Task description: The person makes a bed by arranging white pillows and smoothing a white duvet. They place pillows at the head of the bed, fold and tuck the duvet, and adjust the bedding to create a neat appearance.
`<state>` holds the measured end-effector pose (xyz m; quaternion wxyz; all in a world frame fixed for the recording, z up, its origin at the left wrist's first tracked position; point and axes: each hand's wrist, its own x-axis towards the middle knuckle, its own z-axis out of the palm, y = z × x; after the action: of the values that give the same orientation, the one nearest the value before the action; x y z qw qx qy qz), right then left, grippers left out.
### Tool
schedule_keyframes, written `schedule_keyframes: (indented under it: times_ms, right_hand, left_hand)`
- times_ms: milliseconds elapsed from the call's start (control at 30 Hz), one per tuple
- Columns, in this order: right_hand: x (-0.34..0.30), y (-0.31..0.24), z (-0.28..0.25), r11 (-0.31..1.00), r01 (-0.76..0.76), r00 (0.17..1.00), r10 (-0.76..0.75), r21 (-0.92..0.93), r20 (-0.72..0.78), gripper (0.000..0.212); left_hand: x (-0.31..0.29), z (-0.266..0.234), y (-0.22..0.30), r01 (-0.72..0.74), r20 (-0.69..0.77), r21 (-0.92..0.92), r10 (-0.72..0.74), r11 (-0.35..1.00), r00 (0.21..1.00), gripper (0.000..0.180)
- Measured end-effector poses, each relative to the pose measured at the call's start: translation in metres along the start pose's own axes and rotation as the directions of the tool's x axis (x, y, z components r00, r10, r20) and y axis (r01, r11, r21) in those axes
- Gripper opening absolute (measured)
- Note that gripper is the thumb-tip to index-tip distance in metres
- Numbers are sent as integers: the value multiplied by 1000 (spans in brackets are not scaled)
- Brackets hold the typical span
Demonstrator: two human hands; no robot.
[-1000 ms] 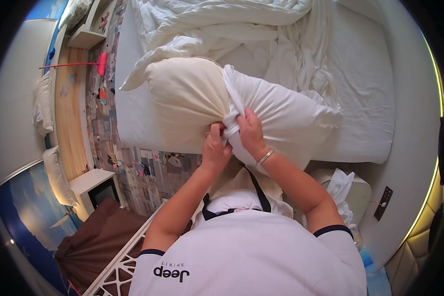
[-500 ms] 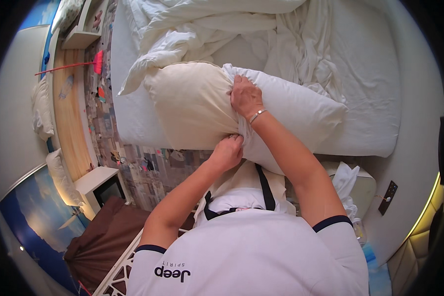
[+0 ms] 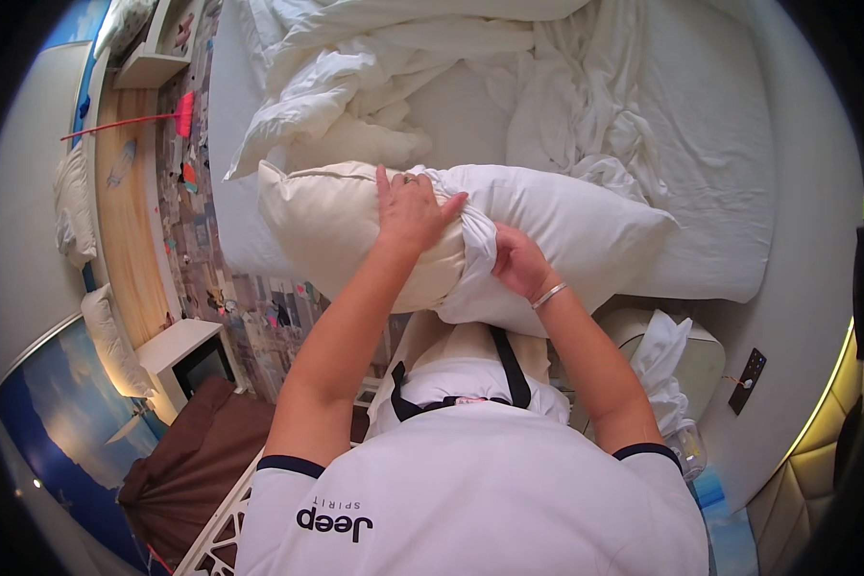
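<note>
A cream pillow lies across the near end of the bed, its right part inside a white pillowcase. The case's gathered opening runs around the middle of the pillow. My left hand rests on the bare cream part beside that opening, fingers stretched out and thumb reaching toward the case. My right hand is closed on the edge of the pillowcase just right of the opening; its fingertips are partly hidden by the cloth.
A rumpled white duvet covers the far part of the bed, over a white sheet. A small cabinet with white cloth stands near right. Along the left are a red broom, a white shelf unit and a brown cloth.
My left hand has moved from the near edge up onto the pillow's top, its fingers opening out. My right hand has come down and right along the case's edge. The pillow has tilted and bunched.
</note>
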<state>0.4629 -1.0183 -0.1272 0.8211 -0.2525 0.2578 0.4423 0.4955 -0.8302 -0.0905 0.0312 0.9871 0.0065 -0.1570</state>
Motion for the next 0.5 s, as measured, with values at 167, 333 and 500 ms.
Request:
schedule_keyframes:
  times_ms: [167, 333, 500]
  right_hand:
    - [30, -7, -7, 907, 241, 967, -195, -346, 162, 22]
    - [53, -21, 54, 53, 225, 810, -565, -973, 157, 30]
    - [37, -38, 74, -246, 76, 779, -590, -966, 211, 26]
  left_hand:
    - [-12, 6, -15, 4, 81, -145, 8, 989, 997, 60]
    - [-25, 22, -26, 43, 22, -281, -39, 959, 999, 44]
    - [-49, -23, -16, -189, -127, -305, 157, 933, 979, 33]
